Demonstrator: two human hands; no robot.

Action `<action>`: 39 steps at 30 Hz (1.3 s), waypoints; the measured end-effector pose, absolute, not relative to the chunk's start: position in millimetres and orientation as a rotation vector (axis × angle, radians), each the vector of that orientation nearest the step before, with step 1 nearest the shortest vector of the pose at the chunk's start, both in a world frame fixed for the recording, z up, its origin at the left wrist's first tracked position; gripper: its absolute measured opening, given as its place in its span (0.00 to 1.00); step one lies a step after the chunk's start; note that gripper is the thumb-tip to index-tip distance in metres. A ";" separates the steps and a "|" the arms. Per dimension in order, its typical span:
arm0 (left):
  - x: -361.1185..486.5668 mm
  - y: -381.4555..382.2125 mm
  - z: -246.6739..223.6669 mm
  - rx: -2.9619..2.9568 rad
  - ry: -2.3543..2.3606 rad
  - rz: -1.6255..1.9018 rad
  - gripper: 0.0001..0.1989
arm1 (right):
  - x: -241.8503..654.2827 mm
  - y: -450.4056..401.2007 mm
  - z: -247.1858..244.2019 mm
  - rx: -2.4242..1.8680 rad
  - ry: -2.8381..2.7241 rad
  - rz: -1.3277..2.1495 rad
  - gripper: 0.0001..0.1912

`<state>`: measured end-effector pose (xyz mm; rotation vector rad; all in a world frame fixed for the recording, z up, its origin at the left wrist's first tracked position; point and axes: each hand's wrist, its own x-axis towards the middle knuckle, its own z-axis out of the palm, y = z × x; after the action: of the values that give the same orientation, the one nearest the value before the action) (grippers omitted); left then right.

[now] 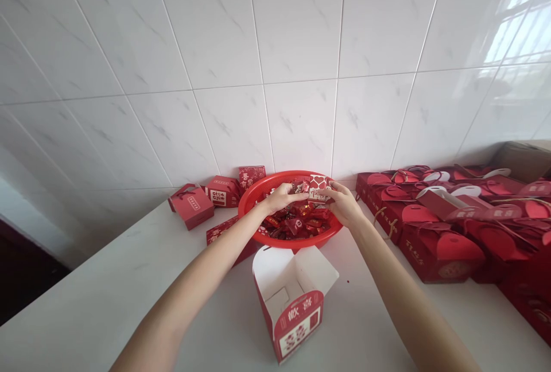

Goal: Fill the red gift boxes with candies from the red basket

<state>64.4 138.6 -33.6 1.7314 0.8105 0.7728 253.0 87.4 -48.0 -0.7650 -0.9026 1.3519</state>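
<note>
Both of my hands are over a red plastic basket [301, 242] filled with red-wrapped candies [297, 225]. My right hand [344, 206] grips a small red-and-white packet [319, 188] with a heart pattern by its right side. My left hand [280, 197] is closed at the packet's left edge, with a small shiny red candy [305, 186] at its fingertips. In front of the basket stands a red gift box [275, 320], its flaps spread apart and its white inside bare.
Several closed red boxes [196, 205] lie left of the basket, and one red box [221, 229] sits partly behind my left forearm. Many red gift boxes [439, 251] with handles crowd the right side. A brown carton [523, 159] is at the far right. White tiled wall [297, 119] bounds the table's back.
</note>
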 end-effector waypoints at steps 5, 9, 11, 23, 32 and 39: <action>65.7 136.2 -32.5 1.702 0.807 0.760 0.17 | 253.3 88.7 -49.4 -0.766 -0.904 1.352 0.18; 66.3 135.0 -30.5 1.687 0.832 0.791 0.19 | 253.8 88.2 -49.4 -0.775 -0.894 1.348 0.17; 66.7 134.2 -29.5 1.685 0.844 0.806 0.20 | 253.8 87.2 -48.5 -0.776 -0.891 1.349 0.17; 66.7 132.4 -27.1 1.732 0.831 0.821 0.23 | 251.5 83.7 -43.7 -0.777 -0.886 1.348 0.17; 65.2 136.7 -33.7 1.795 0.813 0.845 0.24 | 251.2 82.4 -43.4 -0.775 -0.904 1.345 0.17; 65.3 137.4 -34.1 1.834 0.801 0.826 0.26 | 251.0 80.7 -42.4 -0.778 -0.906 1.360 0.18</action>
<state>65.3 137.4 -34.1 1.8338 0.8005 0.8258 251.0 80.7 -42.4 -0.7776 -0.9064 1.3598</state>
